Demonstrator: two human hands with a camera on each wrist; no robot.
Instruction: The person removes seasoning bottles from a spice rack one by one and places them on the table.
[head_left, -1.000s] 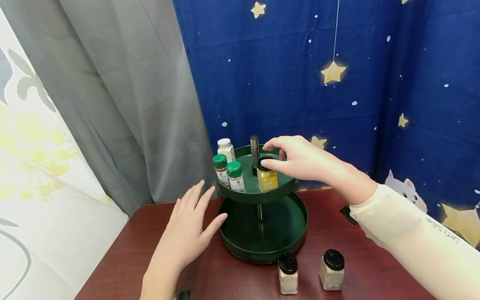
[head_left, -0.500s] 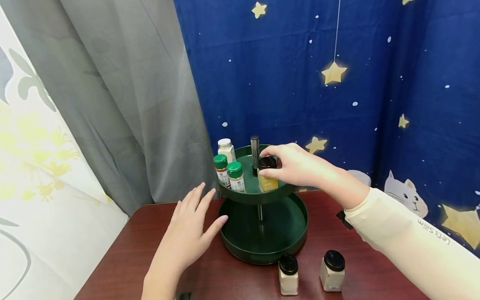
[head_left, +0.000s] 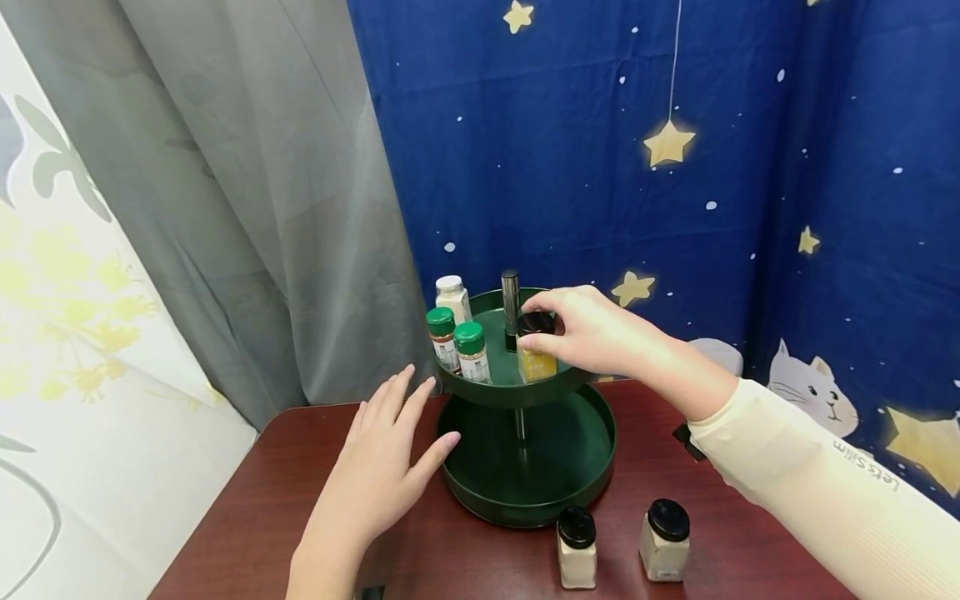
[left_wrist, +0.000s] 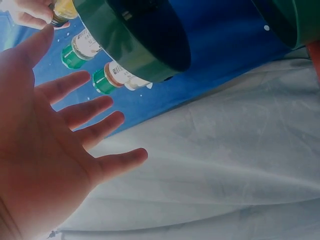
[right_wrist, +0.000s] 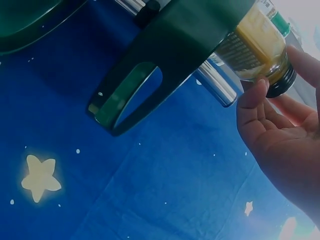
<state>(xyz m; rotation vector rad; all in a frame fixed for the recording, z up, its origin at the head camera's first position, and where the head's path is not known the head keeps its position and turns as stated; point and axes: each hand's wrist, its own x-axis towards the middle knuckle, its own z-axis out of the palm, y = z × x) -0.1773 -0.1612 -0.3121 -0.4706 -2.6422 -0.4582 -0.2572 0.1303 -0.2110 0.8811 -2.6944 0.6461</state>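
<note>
My right hand (head_left: 588, 329) grips a spice jar with a black lid and yellow contents (head_left: 537, 365) by its top, on the upper tier of a green two-tier round rack (head_left: 525, 396). In the right wrist view the thumb and fingers of that hand close round the black lid (right_wrist: 283, 82). My left hand (head_left: 375, 467) hovers left of the rack, fingers spread and straight, palm facing it, holding nothing. Two green-capped spice bottles (head_left: 472, 354) and a white-capped bottle (head_left: 452, 300) stand at the upper tier's left side.
Two black-lidded jars with pale contents, one (head_left: 577, 550) nearer the rack and one (head_left: 665, 542) farther right, stand on the reddish-brown table (head_left: 465, 558) in front. The rack's lower tier (head_left: 540, 458) has a raised rim. A grey curtain (head_left: 315, 250) and a blue star-patterned curtain (head_left: 570, 167) hang behind.
My right hand has come down from just above the yellow jar and closed its fingers round the lid. The left hand has barely moved, and the jar still stands in its place.
</note>
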